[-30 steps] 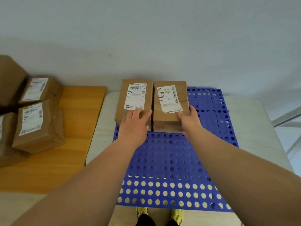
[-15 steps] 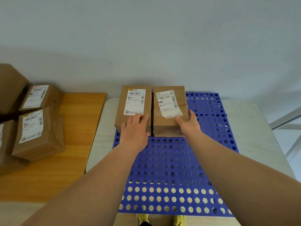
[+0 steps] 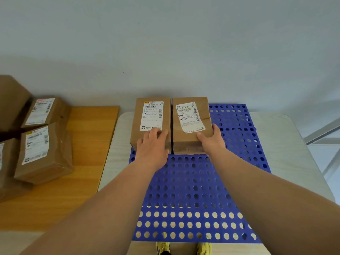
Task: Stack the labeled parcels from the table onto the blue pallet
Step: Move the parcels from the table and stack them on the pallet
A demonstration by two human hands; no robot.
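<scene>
At the far left corner of the blue pallet (image 3: pixel 193 181): 2 labeled parcels, left box (image 3: pixel 150 122) and right box (image 3: pixel 191 124), side by side, nearly touching. Left hand (image 3: pixel 152 144) flat on top, fingers straight, together. Right hand (image 3: pixel 211 140) gripping the near right corner. Probably squaring up; next, fetching from the wooden table (image 3: pixel 73 172), where more parcels (image 3: pixel 44 151) wait.

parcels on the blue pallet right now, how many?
2. Both sit side by side at the far end of the blue pallet: the left parcel under the left hand, and the right parcel gripped by the right hand. None appear hidden.
</scene>
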